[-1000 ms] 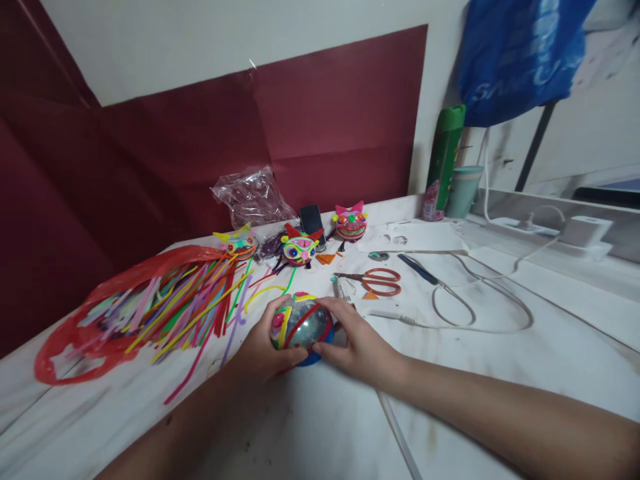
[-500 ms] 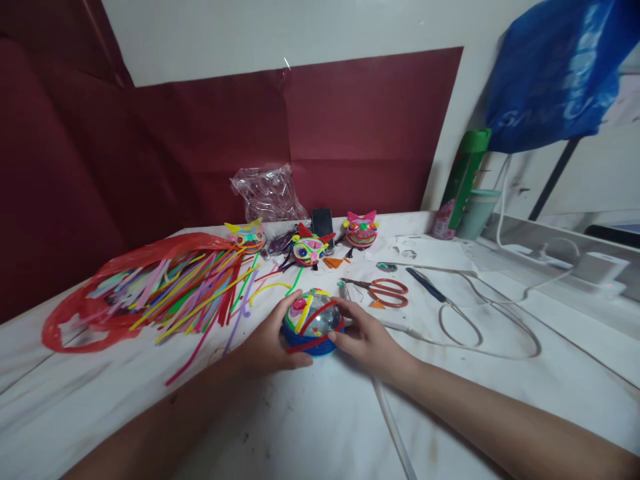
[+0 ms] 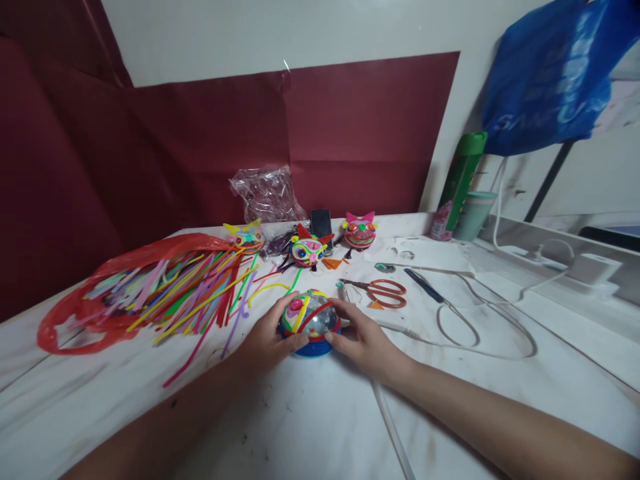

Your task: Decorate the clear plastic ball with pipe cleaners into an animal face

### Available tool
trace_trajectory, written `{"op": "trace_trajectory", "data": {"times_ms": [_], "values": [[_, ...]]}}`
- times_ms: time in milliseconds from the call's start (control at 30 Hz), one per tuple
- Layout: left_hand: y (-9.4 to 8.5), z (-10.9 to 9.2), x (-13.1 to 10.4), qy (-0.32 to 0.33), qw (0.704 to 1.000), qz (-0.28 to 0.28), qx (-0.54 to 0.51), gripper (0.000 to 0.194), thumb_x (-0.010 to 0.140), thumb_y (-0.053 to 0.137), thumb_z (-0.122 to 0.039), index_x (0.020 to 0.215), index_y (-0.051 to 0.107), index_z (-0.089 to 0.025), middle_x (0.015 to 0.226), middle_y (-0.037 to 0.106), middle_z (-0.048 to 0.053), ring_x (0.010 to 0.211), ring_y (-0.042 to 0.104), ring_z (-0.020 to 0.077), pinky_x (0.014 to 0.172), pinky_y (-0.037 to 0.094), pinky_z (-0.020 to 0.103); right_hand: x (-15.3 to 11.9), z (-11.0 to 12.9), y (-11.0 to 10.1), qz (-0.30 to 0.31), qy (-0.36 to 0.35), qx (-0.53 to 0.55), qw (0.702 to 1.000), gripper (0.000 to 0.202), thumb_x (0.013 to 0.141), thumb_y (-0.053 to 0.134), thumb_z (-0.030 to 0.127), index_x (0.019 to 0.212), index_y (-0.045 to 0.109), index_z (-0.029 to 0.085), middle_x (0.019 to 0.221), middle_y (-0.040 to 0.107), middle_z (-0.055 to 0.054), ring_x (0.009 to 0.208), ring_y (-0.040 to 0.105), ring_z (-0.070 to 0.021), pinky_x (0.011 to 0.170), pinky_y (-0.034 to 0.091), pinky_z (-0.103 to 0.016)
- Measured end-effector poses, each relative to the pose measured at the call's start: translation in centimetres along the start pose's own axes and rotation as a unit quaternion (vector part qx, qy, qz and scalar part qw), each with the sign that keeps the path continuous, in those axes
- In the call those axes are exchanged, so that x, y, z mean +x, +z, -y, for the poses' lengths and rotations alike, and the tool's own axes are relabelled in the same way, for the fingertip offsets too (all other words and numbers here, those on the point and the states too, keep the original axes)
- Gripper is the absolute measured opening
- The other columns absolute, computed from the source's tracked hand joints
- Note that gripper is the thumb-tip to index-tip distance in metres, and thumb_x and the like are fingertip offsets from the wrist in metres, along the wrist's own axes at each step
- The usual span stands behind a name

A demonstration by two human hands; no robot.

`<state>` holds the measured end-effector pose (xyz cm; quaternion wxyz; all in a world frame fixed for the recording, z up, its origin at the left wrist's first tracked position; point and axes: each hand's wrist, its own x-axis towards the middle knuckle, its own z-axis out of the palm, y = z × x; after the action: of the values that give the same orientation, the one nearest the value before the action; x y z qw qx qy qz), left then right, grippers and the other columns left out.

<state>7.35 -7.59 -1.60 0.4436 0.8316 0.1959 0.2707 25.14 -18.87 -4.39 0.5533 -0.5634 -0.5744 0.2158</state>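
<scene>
A rounded ball, clear on top with a blue lower part, sits between my hands near the middle of the table. Yellow, green and pink strips cover its left side, and a red strip crosses the clear part. My left hand grips the ball's left side, its thumb on the front. On the right side, my right hand holds it with the thumb low at the front and the fingers behind. Orange-handled scissors lie beyond my right hand.
Colourful fuzzy strips lie on a red plastic bag at left. Behind stand decorated heads and a phone. A dark-handled tool, a white cable and a green cup are at right.
My left thumb has moved up from the ball's lower edge onto its front. The red strip's front part now lies closer against the ball. The view has shifted slightly.
</scene>
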Motion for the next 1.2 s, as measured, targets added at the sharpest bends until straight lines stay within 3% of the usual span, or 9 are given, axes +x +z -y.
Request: {"op": "trace_trajectory", "data": {"times_ms": [300, 500, 600, 700, 767, 900, 1200], "values": [[0.3, -0.3, 0.0, 0.000, 0.999, -0.030, 0.029, 0.067, 0.073, 0.065, -0.042, 0.132, 0.042, -0.018, 0.131, 0.053, 0.012, 0.119, 0.050, 0.0310, 0.099, 0.041, 0.039, -0.1, 0.5, 0.1, -0.004, 0.016, -0.004, 1.000, 0.057, 0.072, 0.064, 0.035, 0.123, 0.048, 0.016, 0.117, 0.058, -0.013, 0.104, 0.057, -0.0246, 0.090, 0.047, -0.041], [0.6, -1.0, -0.1, -0.003, 0.999, -0.041, 0.033, 0.065, 0.074, 0.064, -0.041, 0.131, 0.044, -0.017, 0.131, 0.053, 0.012, 0.120, 0.049, 0.0313, 0.101, 0.038, 0.041, -0.2, 0.9, 0.6, -0.038, 0.035, -0.017, 0.999, 0.060, 0.066, 0.070, 0.030, 0.120, 0.048, 0.017, 0.112, 0.061, -0.010, 0.100, 0.059, -0.0241, 0.090, 0.047, -0.042], [0.9, -0.9, -0.4, -0.013, 0.999, -0.029, 0.005, 0.082, 0.064, 0.073, -0.038, 0.135, 0.037, -0.016, 0.136, 0.047, 0.014, 0.124, 0.044, 0.0336, 0.102, 0.037, 0.042, -0.2, 0.9, 0.7, -0.040, 0.051, -0.012, 0.998, 0.059, 0.066, 0.069, 0.029, 0.119, 0.047, 0.016, 0.111, 0.062, -0.011, 0.099, 0.059, -0.0239, 0.089, 0.048, -0.042], [1.5, -0.4, -0.6, -0.029, 0.998, -0.059, -0.024, 0.098, 0.055, 0.080, -0.030, 0.138, 0.028, -0.017, 0.139, 0.042, 0.016, 0.126, 0.042, 0.0343, 0.103, 0.036, 0.043, -0.1, 0.7, 0.7, -0.039, 0.053, 0.007, 0.998, 0.058, 0.066, 0.068, 0.028, 0.118, 0.047, 0.016, 0.111, 0.062, -0.012, 0.101, 0.059, -0.0244, 0.089, 0.048, -0.041], [2.0, -0.2, -0.5, -0.044, 0.993, -0.082, -0.069, 0.094, 0.056, 0.079, -0.027, 0.135, 0.029, -0.017, 0.136, 0.045, 0.016, 0.124, 0.044, 0.0335, 0.102, 0.038, 0.042, -0.1, 0.5, 0.7, -0.039, 0.050, 0.028, 0.998, 0.055, 0.067, 0.068, 0.029, 0.116, 0.048, 0.016, 0.110, 0.062, -0.011, 0.102, 0.059, -0.0242, 0.088, 0.049, -0.040], [2.4, -0.1, -0.2, -0.059, 0.983, -0.060, -0.166, 0.082, 0.058, 0.078, -0.029, 0.127, 0.036, -0.019, 0.126, 0.054, 0.013, 0.117, 0.052, 0.0310, 0.097, 0.044, 0.040, 0.0, 0.4, 0.8, -0.032, 0.053, 0.067, 0.996, 0.046, 0.069, 0.067, 0.030, 0.109, 0.048, 0.018, 0.106, 0.064, -0.009, 0.098, 0.061, -0.0226, 0.085, 0.050, -0.039], [2.5, -0.5, -0.5, -0.033, 0.989, -0.095, -0.110, 0.078, 0.061, 0.074, -0.023, 0.129, 0.036, -0.018, 0.130, 0.050, 0.012, 0.119, 0.049, 0.0308, 0.102, 0.038, 0.041, -0.6, 0.7, 1.5, -0.031, 0.042, 0.044, 0.998, 0.049, 0.069, 0.070, 0.033, 0.108, 0.043, 0.021, 0.108, 0.061, -0.009, 0.097, 0.061, -0.0215, 0.084, 0.052, -0.038]]}}
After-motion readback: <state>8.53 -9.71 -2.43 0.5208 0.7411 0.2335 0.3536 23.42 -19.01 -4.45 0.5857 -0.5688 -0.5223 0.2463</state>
